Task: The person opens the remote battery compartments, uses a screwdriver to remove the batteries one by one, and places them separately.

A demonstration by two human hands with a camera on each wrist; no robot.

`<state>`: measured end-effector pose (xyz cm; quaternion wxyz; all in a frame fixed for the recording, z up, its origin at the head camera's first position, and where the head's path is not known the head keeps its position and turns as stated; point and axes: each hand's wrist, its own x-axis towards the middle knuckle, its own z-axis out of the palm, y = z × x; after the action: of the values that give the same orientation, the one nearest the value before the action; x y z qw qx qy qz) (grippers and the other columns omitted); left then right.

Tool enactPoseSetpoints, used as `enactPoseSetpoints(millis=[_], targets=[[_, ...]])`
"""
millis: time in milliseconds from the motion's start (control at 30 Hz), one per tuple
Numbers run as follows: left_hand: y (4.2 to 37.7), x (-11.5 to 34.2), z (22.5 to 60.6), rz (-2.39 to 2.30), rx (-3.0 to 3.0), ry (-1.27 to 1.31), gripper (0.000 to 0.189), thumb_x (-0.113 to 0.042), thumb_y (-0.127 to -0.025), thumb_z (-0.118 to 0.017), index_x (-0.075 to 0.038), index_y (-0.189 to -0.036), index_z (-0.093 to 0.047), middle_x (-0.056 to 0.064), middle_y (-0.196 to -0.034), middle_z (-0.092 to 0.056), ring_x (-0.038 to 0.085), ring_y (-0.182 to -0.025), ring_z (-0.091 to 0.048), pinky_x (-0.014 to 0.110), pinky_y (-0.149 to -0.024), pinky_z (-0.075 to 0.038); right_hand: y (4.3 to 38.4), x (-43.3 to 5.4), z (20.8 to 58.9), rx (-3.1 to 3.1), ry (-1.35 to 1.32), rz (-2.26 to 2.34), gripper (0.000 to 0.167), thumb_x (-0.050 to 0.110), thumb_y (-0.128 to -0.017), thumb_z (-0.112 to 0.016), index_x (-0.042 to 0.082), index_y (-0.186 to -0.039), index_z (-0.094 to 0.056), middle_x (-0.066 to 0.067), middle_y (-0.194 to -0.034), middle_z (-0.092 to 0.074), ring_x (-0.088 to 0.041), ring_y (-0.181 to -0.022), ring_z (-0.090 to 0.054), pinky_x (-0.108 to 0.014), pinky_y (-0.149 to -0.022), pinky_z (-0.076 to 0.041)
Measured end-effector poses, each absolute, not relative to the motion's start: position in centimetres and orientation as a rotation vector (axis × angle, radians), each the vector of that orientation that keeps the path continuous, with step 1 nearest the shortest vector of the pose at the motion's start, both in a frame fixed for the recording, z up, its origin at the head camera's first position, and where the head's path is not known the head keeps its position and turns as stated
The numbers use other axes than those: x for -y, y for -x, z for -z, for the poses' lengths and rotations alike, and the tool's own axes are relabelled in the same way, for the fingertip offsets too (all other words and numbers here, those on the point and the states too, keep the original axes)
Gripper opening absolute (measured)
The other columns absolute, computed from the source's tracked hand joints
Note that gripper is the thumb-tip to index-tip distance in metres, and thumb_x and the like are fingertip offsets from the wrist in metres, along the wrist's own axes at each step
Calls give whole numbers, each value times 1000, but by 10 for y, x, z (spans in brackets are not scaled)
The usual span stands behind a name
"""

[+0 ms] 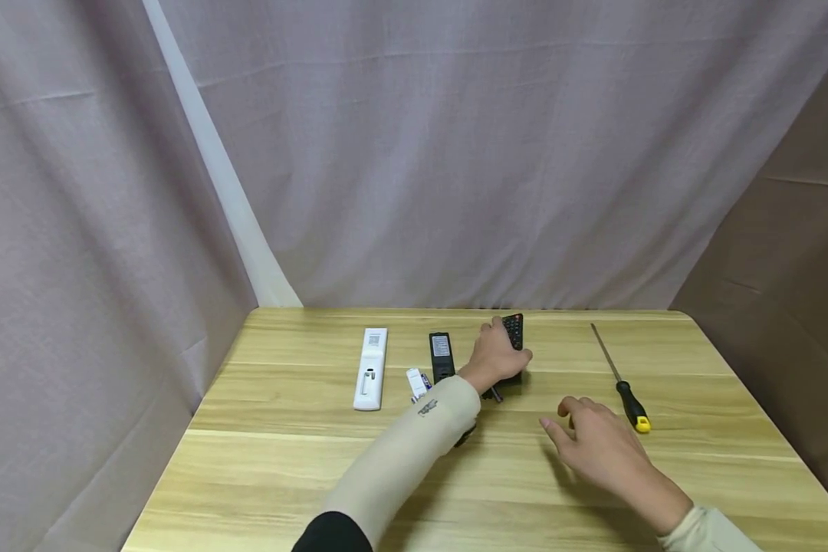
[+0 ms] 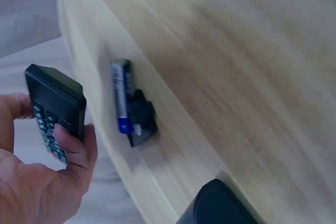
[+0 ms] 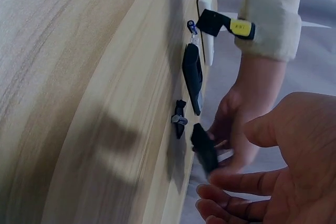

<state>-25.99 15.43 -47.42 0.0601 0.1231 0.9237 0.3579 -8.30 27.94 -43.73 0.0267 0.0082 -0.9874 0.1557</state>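
Observation:
My left hand (image 1: 494,356) grips a black remote control (image 2: 62,100) between thumb and fingers, with its buttons visible in the left wrist view. That remote is lifted off the wooden table. Below it lie a blue-and-silver battery (image 2: 121,95) and a small black piece (image 2: 143,119), perhaps a battery cover. My right hand (image 1: 596,441) hovers above the table with fingers loosely bent, holding nothing. Nearest to it is a screwdriver (image 1: 632,406) with a black and yellow handle.
A white remote (image 1: 372,356) lies back up at the left, its battery compartment uncovered. Beside it are a small white piece (image 1: 416,381) and batteries. A second black remote (image 1: 441,354) lies partly behind my left forearm. Grey curtain (image 1: 455,169) hangs behind the table.

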Motion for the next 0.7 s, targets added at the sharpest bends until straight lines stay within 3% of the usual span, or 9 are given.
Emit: enactPoseSetpoints(millis=[167, 200, 333, 433, 533, 700], targets=[[248, -128, 463, -1402, -2617, -450, 62, -33, -99, -69, -1, -150, -53, 14, -123, -68, 19, -89, -67, 27, -69, -60, 83, -277, 436, 3041, -46, -483, 44, 44, -103, -69, 2, -114, -72, -3, -87, -66, -16, -75, -57, -33, -60, -47], [245, -121, 460, -1432, -2580, -463, 62, -32, -100, -67, -1, -151, -52, 14, -126, -69, 16, -91, -67, 25, -71, -60, 83, -277, 435, 3040, -48, -482, 44, 44, -103, -69, 2, -114, -72, -3, -87, -66, -16, -76, -58, -34, -61, -47], [231, -95, 449, -1485, -2435, -477, 68, -29, -104, -60, -5, -164, -39, 12, -136, -70, 11, -71, -62, 27, -75, -59, 83, -277, 433, 3037, -51, -484, 44, 45, -102, -69, 2, -114, -72, -4, -88, -68, -17, -77, -60, -36, -62, -50], [223, -75, 444, -1573, -2306, -474, 64, -26, -107, -57, -8, -165, -37, 14, -130, -74, 11, -65, -66, 36, -76, -65, 83, -277, 433, 3041, -48, -497, 44, 46, -102, -69, 3, -114, -72, -5, -90, -70, -18, -79, -63, -36, -62, -50], [217, -56, 444, -1741, -2123, -486, 58, -20, -109, -55, -6, -163, -39, 21, -134, -71, 20, -89, -80, 43, -79, -70, 84, -275, 435, 3051, -51, -519, 44, 46, -103, -68, 3, -115, -72, -7, -93, -71, -20, -82, -65, -37, -62, -52], [203, -26, 447, -1904, -1916, -545, 49, -11, -110, -51, -5, -158, -45, 24, -146, -63, 41, -108, -78, 42, -81, -70, 86, -269, 437, 3062, -75, -554, 42, 42, -103, -68, 3, -117, -72, -8, -98, -74, -20, -86, -67, -40, -65, -55]])
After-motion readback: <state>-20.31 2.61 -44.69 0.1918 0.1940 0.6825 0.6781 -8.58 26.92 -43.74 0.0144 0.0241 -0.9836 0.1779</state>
